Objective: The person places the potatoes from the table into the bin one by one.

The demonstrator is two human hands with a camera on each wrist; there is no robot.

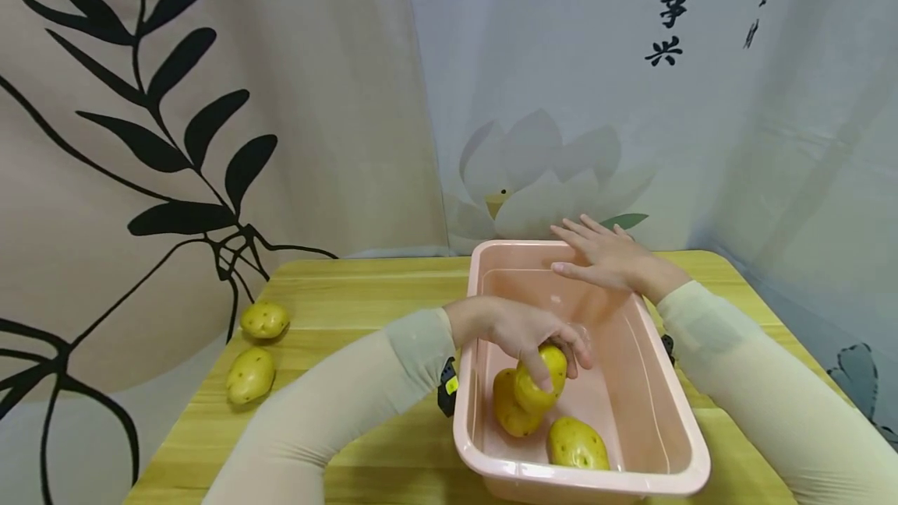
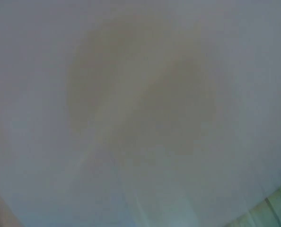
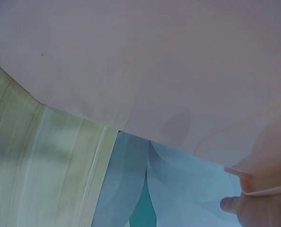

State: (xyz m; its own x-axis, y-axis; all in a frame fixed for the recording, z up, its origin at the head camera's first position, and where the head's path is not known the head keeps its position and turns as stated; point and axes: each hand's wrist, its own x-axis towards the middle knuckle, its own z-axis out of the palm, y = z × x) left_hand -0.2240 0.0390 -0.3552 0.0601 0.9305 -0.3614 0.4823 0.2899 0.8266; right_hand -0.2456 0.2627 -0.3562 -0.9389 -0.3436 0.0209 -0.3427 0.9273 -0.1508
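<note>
Inside the pink plastic basin, my left hand grips a yellow potato between thumb and fingers. That potato overlaps a second potato behind it; whether they touch I cannot tell. A third potato lies on the basin floor near the front wall. At the far right corner, my right hand rests on the basin's rim, its fingers extended. The right wrist view shows part of that hand by the rim, under the broad outer wall. A blurred pale surface fills most of the left wrist view.
Two more potatoes, one farther back and one nearer, lie on the left of the wooden table. Behind the table hangs a printed curtain with dark leaves, a lotus and characters.
</note>
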